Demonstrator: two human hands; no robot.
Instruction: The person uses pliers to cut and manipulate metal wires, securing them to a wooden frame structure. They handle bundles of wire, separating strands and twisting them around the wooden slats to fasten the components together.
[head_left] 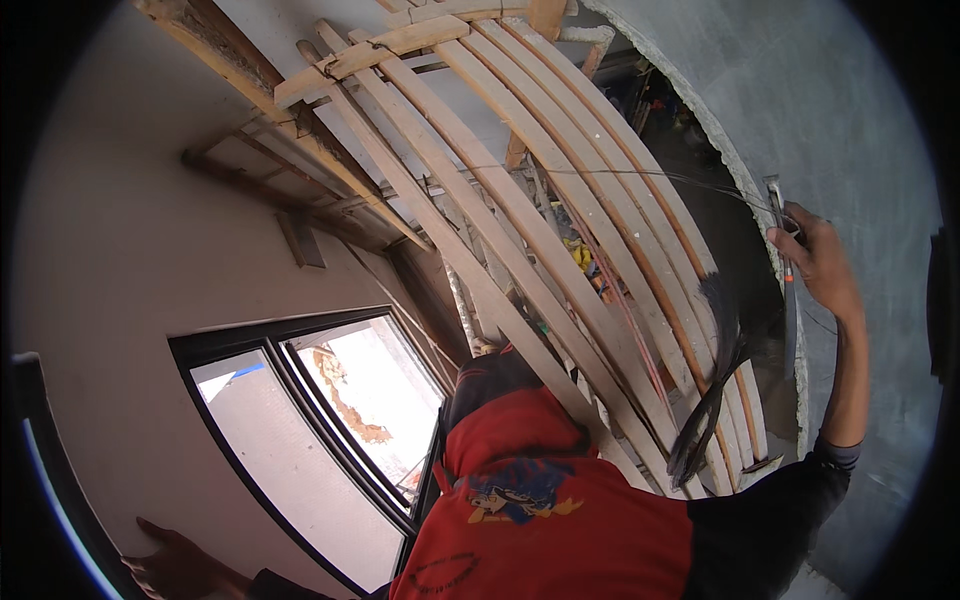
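Observation:
My right hand (822,262) is raised beside the grey concrete surface at the right. Its fingers are closed around a long, thin metal tool (789,325) with a small orange mark; its exact kind is unclear. Thin dark wires (690,178) run leftward from near the tool's upper end, across the wooden slats (560,270). At the lower left, my left hand (172,568) is by the pale wall (110,260), fingers apart and holding nothing visible. A bundle of black wire strands (715,400) lies over the slats, left of my right forearm.
The slats stretch below and ahead of my red garment (560,540), with a wooden crosspiece (375,58) at their far end. A rough edge (735,170) borders the grey concrete (870,150) beside a dark gap. A black-framed window (285,350) is at left, and a timber beam (240,85) lies beyond.

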